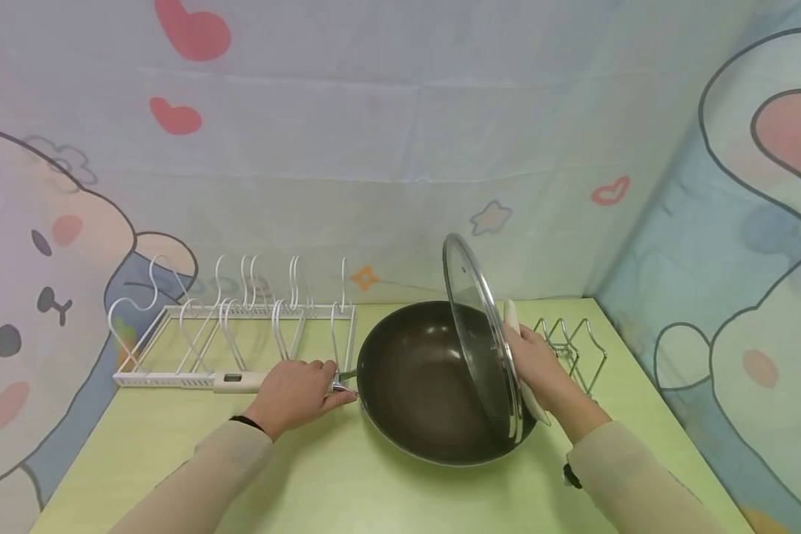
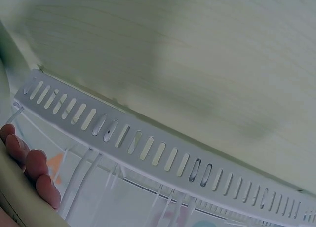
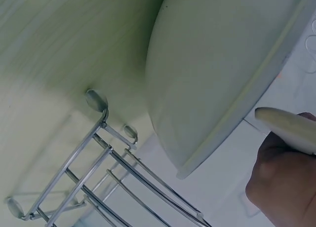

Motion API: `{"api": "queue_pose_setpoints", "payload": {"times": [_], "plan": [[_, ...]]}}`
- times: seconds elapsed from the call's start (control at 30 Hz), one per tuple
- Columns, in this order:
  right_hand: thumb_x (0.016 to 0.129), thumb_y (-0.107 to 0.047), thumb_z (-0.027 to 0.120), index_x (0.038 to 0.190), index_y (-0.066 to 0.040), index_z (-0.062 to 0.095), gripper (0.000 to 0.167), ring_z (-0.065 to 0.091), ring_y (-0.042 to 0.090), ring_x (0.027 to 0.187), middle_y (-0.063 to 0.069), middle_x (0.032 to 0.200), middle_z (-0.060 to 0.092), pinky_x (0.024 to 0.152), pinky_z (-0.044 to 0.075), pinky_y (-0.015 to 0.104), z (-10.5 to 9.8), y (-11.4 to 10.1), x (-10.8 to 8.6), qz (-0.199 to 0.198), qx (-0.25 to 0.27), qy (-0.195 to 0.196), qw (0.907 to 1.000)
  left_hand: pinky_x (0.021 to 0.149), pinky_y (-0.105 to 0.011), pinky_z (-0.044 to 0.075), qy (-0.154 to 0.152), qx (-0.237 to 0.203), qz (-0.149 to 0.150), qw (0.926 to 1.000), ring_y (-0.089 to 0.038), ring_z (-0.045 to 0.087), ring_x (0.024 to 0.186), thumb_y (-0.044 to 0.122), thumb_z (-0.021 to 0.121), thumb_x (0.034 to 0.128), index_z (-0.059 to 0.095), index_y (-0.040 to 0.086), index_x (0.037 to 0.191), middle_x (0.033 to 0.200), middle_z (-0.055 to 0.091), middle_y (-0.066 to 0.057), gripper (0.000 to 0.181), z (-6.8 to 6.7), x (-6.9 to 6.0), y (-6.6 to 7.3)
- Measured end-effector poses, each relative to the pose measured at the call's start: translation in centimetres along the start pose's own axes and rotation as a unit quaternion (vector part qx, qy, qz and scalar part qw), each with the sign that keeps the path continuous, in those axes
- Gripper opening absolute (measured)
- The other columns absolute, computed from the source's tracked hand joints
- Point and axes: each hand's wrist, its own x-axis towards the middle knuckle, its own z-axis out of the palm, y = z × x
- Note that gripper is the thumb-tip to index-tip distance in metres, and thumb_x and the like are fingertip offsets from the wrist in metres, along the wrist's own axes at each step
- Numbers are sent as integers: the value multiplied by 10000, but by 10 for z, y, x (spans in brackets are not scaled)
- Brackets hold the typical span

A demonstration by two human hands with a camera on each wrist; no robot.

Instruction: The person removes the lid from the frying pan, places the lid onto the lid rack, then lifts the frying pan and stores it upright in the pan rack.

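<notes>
A wok-shaped frying pan (image 1: pixel 410 386) with a dark inside and a cream handle (image 1: pixel 236 382) sits on the table in the head view. Around that handle, close to the pan, my left hand (image 1: pixel 294 397) is curled; in the left wrist view its fingers (image 2: pixel 37 168) show beside the white rack. My right hand (image 1: pixel 541 367) grips the cream handle of a glass lid (image 1: pixel 470 319), which stands tilted nearly upright over the pan's right side. The right wrist view shows the pan's pale outer wall (image 3: pixel 212 74) and the right hand (image 3: pixel 286 182) on the lid handle (image 3: pixel 286 128).
A white rack (image 1: pixel 167 378) with several curved dividers stands on the left, partly behind the pan handle. A smaller silver wire rack (image 1: pixel 590 348) stands right of the pan, behind my right hand. A printed cloth (image 1: pixel 374 133) hangs behind the pale green table (image 1: pixel 327 482).
</notes>
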Motion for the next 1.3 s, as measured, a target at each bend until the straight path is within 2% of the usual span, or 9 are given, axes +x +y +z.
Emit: {"api": "queue_pose_setpoints", "payload": {"times": [0.27,0.33,0.53,0.67,0.77,1.03,1.1,1.2,1.3], "plan": [[1129,-462,481,1298,-80,448,419,450,51,461,-87,573,512,469,425,217,2,5,0,-14,1144,-337,9929,481,-331,445,-39,-40,-28,10000,-157,467,491,697,633,963,593,123,895,648,529,27,580,0,0,1],[1119,-468,492,1338,-68,436,459,433,51,449,-90,563,503,465,417,212,2,6,2,107,1219,-283,9921,483,-331,447,-49,-20,-33,10000,-156,469,493,700,631,963,595,122,900,650,531,26,582,0,0,0],[1078,-568,524,1643,-36,288,811,447,78,496,-77,630,512,521,444,234,5,9,5,526,1209,-148,9912,481,-330,446,-103,-6,-50,9999,-151,462,490,703,625,965,593,120,898,648,525,28,588,2,-1,-1],[1105,-555,456,1689,-88,152,807,407,51,488,-87,672,471,479,397,204,8,10,4,593,1633,-452,9838,482,-334,446,-110,-78,-59,9999,-153,464,493,697,628,966,591,118,898,653,528,28,584,1,-1,0],[1118,-555,395,1633,-125,140,718,354,28,470,-109,632,416,448,348,181,9,9,2,678,1883,-684,9774,485,-335,450,-116,-84,-55,9999,-154,469,495,697,623,969,591,120,898,656,530,30,582,0,0,0],[1132,-544,316,1634,-155,72,681,341,19,459,-127,594,387,451,345,166,11,16,2,773,1976,-974,9724,494,-339,463,-147,-105,-50,9998,-154,482,499,696,623,970,600,119,912,660,540,30,580,1,1,1],[1136,-533,315,1557,-151,204,579,345,21,451,-123,591,392,440,347,166,13,18,3,842,2113,-990,9687,493,-341,466,-147,-97,-50,9998,-157,489,498,694,626,970,602,116,915,660,544,27,581,0,0,0],[1144,-512,312,1232,-166,377,363,352,14,435,-115,589,403,416,352,163,15,20,4,906,2450,-1083,9592,493,-343,467,-143,-85,-51,9998,-158,495,500,695,624,970,601,116,916,663,547,27,581,0,0,0],[1147,-500,311,929,-191,367,382,361,10,423,-109,574,412,402,357,164,15,21,5,924,2735,-1219,9496,492,-343,468,-139,-97,-49,9998,-157,498,502,694,623,971,599,116,911,661,546,27,581,-1,0,0]]}}
